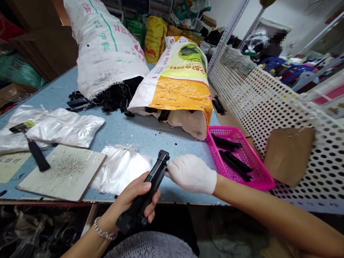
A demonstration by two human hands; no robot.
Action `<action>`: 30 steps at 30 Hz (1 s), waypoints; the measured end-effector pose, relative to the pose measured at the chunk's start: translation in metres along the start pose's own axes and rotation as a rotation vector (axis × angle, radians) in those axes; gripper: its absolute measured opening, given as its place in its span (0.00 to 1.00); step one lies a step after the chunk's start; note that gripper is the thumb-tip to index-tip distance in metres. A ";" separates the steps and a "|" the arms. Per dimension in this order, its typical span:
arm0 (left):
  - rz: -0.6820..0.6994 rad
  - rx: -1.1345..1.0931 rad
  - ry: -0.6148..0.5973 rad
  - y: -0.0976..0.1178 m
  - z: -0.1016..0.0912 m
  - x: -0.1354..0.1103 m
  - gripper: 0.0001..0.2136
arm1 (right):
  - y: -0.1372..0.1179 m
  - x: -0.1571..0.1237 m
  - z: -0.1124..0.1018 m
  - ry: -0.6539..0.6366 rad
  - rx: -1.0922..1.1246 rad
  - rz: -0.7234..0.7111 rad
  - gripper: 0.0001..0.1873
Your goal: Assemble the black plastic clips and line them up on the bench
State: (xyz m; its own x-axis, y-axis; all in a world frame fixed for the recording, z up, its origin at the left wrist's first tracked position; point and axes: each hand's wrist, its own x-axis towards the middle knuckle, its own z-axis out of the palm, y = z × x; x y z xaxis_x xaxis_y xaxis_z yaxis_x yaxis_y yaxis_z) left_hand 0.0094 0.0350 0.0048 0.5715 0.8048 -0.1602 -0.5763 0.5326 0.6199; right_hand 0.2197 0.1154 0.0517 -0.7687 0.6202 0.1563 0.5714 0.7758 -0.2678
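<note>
My left hand (137,198), bare with a bead bracelet at the wrist, is wrapped round a black stand (152,179) that looks like a folded mini tripod. It is held tilted over the table's front edge, its blocky head pointing away from me. A white glove covers my right hand (192,173). Its fingers are closed in a pinch against the stand's right side, just below the head; what lies between them is too small to make out. To the right, a pink basket (217,157) holds several similar black pieces (235,164).
A hammer (37,153) rests partly on a pale board (89,166) strewn with small bits. Clear plastic bags (120,170) lie nearby. Behind are a white woven sack (109,51) and a yellow-orange sack (181,93) with black parts. A perforated white panel (254,88) borders the right.
</note>
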 end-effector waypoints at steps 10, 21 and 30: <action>-0.076 -0.063 0.003 -0.006 0.000 -0.005 0.10 | -0.002 -0.008 0.000 -0.102 -0.363 -0.173 0.19; 0.039 0.403 0.106 -0.009 0.003 -0.007 0.26 | -0.016 -0.008 0.050 -0.280 1.312 0.539 0.20; 0.125 0.233 0.300 0.008 -0.018 0.013 0.15 | -0.023 -0.013 0.021 -0.073 0.342 0.264 0.18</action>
State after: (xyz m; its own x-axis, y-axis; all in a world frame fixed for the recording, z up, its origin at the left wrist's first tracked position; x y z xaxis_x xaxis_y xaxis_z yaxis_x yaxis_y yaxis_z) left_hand 0.0018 0.0540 -0.0064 0.2897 0.9187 -0.2686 -0.4630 0.3801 0.8007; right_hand 0.2101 0.0868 0.0360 -0.6348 0.7723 -0.0242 0.6321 0.5010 -0.5912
